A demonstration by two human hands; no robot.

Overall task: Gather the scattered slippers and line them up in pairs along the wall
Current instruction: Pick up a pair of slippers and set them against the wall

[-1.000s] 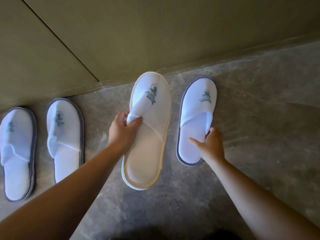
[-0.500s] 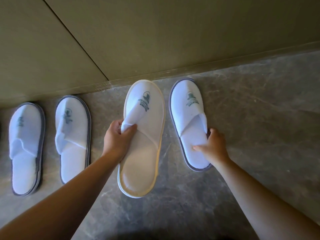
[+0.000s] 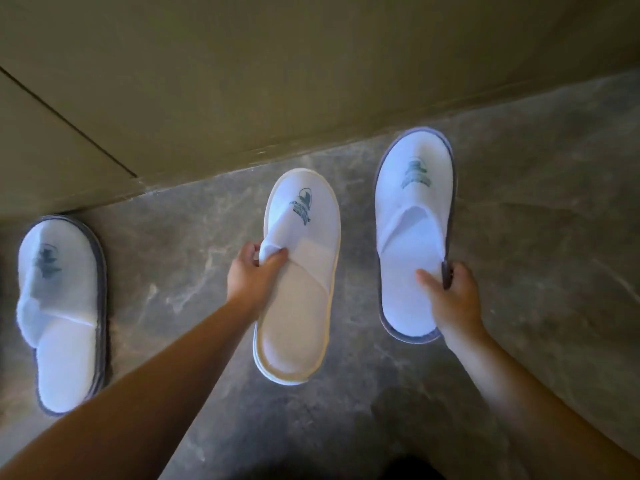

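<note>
Cream-trimmed slipper pinched in left hand grip — right hand grips grey-trimmed slipper

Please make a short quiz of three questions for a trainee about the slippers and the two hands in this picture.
1. True or false: the left hand pinches the upper strap of the cream-edged slipper.
2. Which part of the grey-edged slipper does the right hand grip? A) its toe B) its right side edge near the heel C) its logo
3. Fill in: the third slipper, at the far left, lies on the ____ with its toe towards the wall.

Key: 1 true; 2 B; 3 floor.
</note>
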